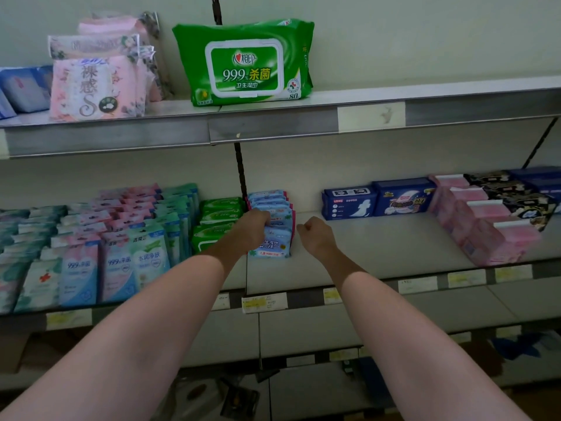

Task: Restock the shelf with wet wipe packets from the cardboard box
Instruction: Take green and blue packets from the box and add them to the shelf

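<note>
A row of small light-blue wet wipe packets point(274, 235) with pink edges stands upright on the middle shelf point(379, 247), running back toward the wall. My left hand point(250, 227) grips the front packets of this row from the left side, fingers curled over their tops. My right hand point(314, 235) hovers just right of the row, fingers curled into a loose fist with nothing in it, not touching the packets. The cardboard box is out of sight.
Green wipe packs point(217, 221) lie stacked left of the row, with several rows of small wipe packets point(115, 253) further left. Blue pad packs point(378, 200) and pink packs point(485, 229) stand to the right. A large green wipe pack point(244, 63) sits on the upper shelf.
</note>
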### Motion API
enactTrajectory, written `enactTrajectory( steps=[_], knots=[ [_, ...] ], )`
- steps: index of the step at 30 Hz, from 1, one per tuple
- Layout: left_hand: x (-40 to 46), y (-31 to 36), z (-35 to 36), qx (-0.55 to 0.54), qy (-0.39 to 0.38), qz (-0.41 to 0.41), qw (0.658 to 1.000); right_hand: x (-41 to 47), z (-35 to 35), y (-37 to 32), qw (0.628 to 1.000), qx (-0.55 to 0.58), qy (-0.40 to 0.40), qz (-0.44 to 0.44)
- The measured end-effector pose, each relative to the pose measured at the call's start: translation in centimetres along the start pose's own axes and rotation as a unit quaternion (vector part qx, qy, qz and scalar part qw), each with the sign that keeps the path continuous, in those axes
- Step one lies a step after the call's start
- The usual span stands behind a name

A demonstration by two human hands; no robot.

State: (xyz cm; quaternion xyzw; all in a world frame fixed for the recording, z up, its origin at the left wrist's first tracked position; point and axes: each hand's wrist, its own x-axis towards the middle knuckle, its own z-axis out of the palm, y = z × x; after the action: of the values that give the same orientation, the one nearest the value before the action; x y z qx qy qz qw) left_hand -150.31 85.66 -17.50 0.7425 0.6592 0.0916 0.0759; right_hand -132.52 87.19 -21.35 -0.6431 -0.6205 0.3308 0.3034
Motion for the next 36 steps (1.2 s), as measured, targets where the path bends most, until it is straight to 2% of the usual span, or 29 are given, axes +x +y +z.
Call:
enactTrajectory(
  steps=[6,14,25,31,36],
  knots=[
    [1.2,0.1,0.5,0.034,0.063,-0.018,0.997,0.3,0.3,0.3,1.000,0.002,-0.006,0.000],
    [2.0,1.0,2.1,0.138,0.074,-0.060,0.986,0.7,0.5,0.1,0.999,0.023,-0.036,-0.009],
    [-1.9,0.6,0.2,0.137,0.099,-0.084,0.982,-2.1,2.2,-1.1,0.998,0.000,-0.048,-0.051],
    [-6.6,-0.4,-0.5,0.105,0.105,-0.059,0.987,-5.9,4.0,-2.6,0.997,-0.016,-0.039,-0.061],
    [-12.5,-2.7,-1.2,0.095,0.067,-0.053,0.992,-10.8,6.6,-4.6,0.997,-0.031,-0.049,-0.057]
  ],
)
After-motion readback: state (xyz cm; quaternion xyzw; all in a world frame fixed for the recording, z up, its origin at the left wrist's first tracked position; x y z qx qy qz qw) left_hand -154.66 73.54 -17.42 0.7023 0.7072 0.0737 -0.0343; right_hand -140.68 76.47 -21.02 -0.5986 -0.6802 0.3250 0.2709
